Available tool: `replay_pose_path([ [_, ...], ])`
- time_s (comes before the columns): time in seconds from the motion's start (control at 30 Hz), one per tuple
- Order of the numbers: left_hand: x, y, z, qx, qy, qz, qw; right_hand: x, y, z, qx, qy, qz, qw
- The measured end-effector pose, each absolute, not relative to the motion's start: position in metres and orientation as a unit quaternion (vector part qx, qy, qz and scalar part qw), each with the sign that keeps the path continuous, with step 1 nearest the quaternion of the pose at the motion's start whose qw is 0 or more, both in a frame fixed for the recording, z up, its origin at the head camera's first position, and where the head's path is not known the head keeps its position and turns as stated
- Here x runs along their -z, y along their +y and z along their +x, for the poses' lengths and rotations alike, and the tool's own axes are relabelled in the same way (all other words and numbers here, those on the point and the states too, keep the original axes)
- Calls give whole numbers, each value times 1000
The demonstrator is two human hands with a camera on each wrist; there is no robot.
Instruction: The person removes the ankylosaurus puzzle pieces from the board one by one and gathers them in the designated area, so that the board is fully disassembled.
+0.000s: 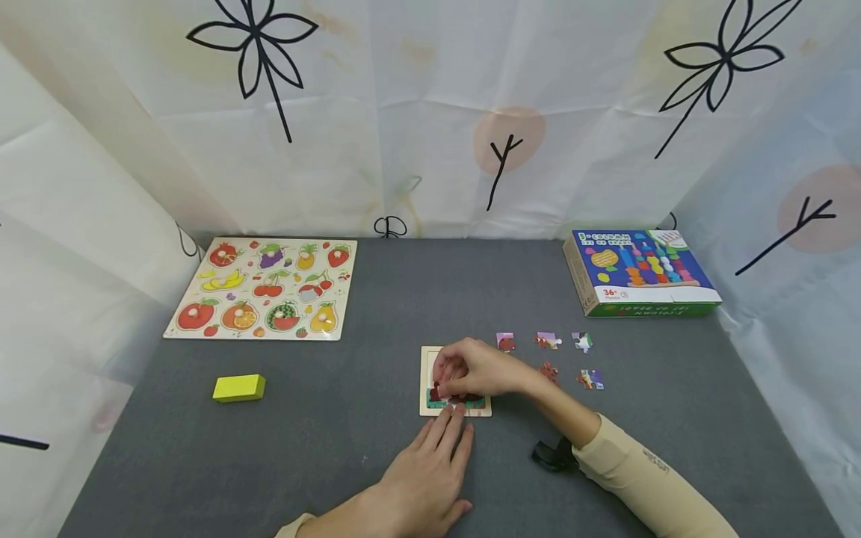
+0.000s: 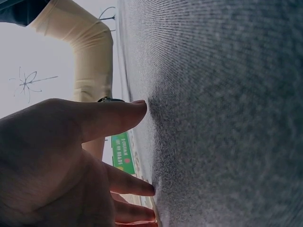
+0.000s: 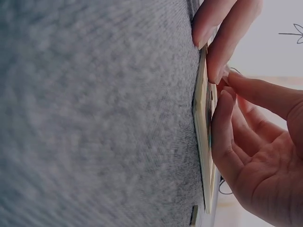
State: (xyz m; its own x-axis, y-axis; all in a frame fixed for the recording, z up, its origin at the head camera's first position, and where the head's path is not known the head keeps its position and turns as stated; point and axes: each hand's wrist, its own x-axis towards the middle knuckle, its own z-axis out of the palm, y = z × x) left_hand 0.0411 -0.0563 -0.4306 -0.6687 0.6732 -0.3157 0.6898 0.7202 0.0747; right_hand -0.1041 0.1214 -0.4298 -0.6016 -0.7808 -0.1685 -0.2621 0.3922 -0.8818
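Observation:
A small wooden jigsaw board (image 1: 424, 373) with a pale frame lies at the middle of the table, its picture partly filled in green and dark red. Over its lower left part, my right hand (image 1: 480, 368) pinches a small jigsaw piece between thumb and fingertips; the fingers mostly hide it. In the right wrist view, this right hand (image 3: 258, 151) is low over the board (image 3: 202, 123). My left hand (image 1: 427, 471) lies with fingers extended, their tips on the board's near edge. In the left wrist view, the left hand's thumb (image 2: 113, 116) stands apart from the other fingers.
Loose jigsaw pieces (image 1: 548, 341) lie right of the board, some beside my right forearm. A fruit puzzle board (image 1: 252, 299) lies back left, with a yellow block (image 1: 238, 388) in front of it. A blue and green toy box (image 1: 642, 273) stands back right.

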Motion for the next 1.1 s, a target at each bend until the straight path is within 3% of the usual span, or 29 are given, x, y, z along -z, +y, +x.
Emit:
replay_pose_path([
  [0.67,432,-58,43,39,917,380,114,419,162,-92,473,787,-300,259],
  [1.1,427,-59,39,33,914,384,128,414,196,-80,480,795,-271,252],
])
